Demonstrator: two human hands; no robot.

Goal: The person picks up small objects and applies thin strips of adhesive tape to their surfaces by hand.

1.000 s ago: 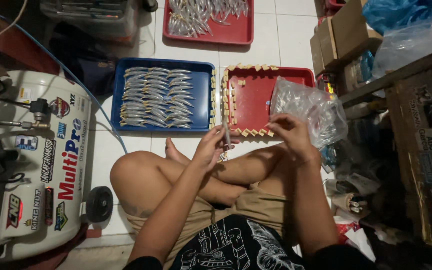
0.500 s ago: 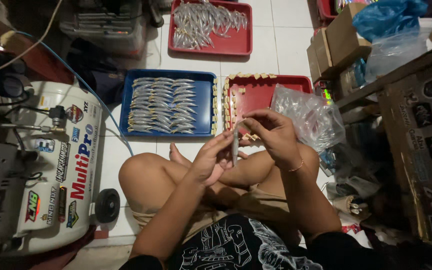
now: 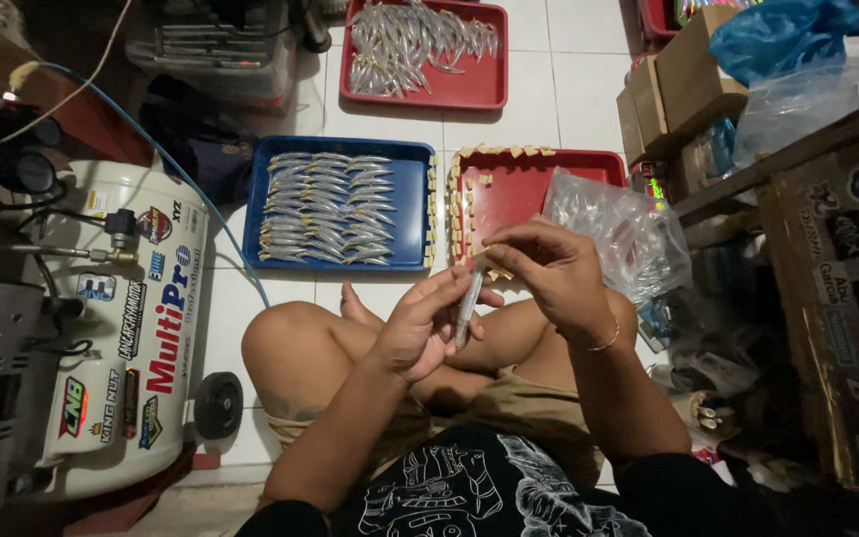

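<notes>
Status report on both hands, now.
Left hand and right hand both grip one slim silver fish-shaped lure, upright over the lap. Blue tray of lures and red tray ahead. Nothing obstructing.

Both forearms reach forward over the crossed bare legs, the hands meeting in front of the knees. The left hand (image 3: 420, 333) is curled, fingertips pinched together. The right hand (image 3: 549, 270) arches above it, fingers bent downward and pinched.

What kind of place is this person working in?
Probably a small home workshop for making fishing lures: trays of silvery fish-shaped lure bodies on a tiled floor, a white air compressor, and stacked cardboard boxes.
</notes>
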